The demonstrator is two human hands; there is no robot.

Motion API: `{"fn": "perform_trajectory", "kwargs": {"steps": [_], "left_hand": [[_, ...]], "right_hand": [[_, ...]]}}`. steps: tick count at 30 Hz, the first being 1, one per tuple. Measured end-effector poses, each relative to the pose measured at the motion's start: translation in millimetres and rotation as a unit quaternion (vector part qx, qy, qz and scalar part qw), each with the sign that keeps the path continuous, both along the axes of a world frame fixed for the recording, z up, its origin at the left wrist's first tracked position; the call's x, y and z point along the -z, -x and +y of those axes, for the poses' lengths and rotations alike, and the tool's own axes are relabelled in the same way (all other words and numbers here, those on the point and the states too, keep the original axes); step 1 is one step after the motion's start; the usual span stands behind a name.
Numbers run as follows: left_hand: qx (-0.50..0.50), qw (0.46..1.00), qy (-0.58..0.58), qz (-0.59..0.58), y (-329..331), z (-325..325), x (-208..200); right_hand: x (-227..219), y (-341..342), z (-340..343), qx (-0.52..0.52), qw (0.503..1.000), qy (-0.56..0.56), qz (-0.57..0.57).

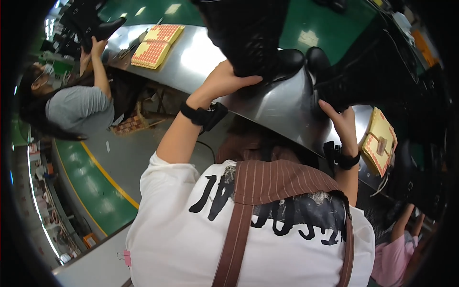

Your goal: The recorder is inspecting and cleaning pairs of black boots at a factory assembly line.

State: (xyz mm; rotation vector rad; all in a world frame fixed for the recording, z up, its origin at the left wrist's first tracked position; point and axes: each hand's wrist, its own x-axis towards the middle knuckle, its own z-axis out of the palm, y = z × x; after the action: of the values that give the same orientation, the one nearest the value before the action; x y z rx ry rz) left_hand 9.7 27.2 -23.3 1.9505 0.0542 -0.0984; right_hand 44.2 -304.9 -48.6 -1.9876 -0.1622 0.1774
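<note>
Two tall black boots rest on the shiny metal table, toes close together. My left hand (pixel 227 85) is closed round the lower rear part of the left boot (pixel 248 38), thumb laid across it and fingers mostly hidden behind. At the other side, my right hand (pixel 342 123) grips the right boot (pixel 368 67) near its heel; its thumb shows, while the other fingers are partly hidden. The right boot's shaft leans out to the right. Each of my wrists wears a black strap with a small device.
The metal table (pixel 267 107) runs across in front of me. A yellow-and-red patterned pad (pixel 158 46) lies at its left, and a similar pad (pixel 379 141) at its right. On the left, a co-worker (pixel 79 107) holds up another black boot (pixel 88 24). Another person in pink (pixel 394 258) is at lower right.
</note>
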Motion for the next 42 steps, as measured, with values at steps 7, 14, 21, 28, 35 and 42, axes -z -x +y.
{"fn": "perform_trajectory", "kwargs": {"steps": [7, 14, 21, 28, 35, 42], "left_hand": [[-0.097, 0.930, 0.355, 0.022, 14.3, -46.9, 2.6], [-0.052, 0.801, 0.592, 0.067, 34.3, -87.9, 10.3], [-0.040, 0.812, 0.581, 0.039, 35.9, -87.7, 7.5], [-0.029, 0.815, 0.575, 0.065, 38.3, -81.1, 9.6], [-0.005, 0.812, 0.580, 0.063, 36.1, -77.4, 8.8], [0.001, 0.955, 0.287, -0.072, 18.2, -79.2, 10.8]], "right_hand": [[7.6, 17.9, -2.7, 0.071, 0.892, -0.407, 0.181], [12.7, 44.5, 11.4, 0.000, 0.811, -0.557, 0.178], [3.3, 46.7, 9.9, -0.063, 0.800, -0.570, 0.177], [6.3, 44.5, 9.5, -0.089, 0.780, -0.590, 0.190], [9.1, 42.9, 8.4, -0.099, 0.806, -0.552, 0.192], [-4.6, 22.1, 28.5, -0.062, 0.972, -0.220, -0.049]]}}
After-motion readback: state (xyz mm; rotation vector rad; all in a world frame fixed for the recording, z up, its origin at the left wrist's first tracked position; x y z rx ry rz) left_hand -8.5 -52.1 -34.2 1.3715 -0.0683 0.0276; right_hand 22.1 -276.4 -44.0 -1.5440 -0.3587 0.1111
